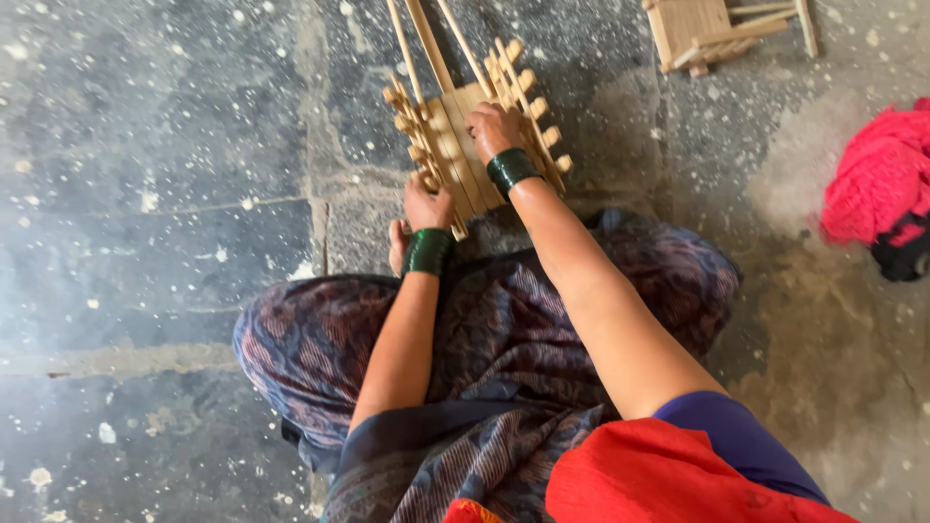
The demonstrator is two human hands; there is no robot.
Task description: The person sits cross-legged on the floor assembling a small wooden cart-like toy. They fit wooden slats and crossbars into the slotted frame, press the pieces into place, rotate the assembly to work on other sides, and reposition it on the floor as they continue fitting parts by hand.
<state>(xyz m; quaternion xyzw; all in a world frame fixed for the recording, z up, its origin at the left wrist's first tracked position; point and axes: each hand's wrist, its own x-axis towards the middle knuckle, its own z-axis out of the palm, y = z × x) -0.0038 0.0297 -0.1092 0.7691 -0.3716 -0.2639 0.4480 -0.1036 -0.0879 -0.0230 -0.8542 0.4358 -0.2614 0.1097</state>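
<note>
Lying on the stone floor (174, 174) just ahead of the knees, the slatted wooden frame (455, 136) is pinned by the right hand (494, 126) pressed on its slats, its long axis pointing away, while the left hand (426, 205) is closed in a grip on its near left rail.

Seated figure, seen from above. Stack of dark green bangles on each wrist: left hand (426, 205), right hand (494, 128). Bare forearms. Short blue sleeve (736, 441) on right upper arm, bright red drape (659, 479) below it. Dark patterned cloth, purple and grey, over lap (504, 329) and knees.
</note>
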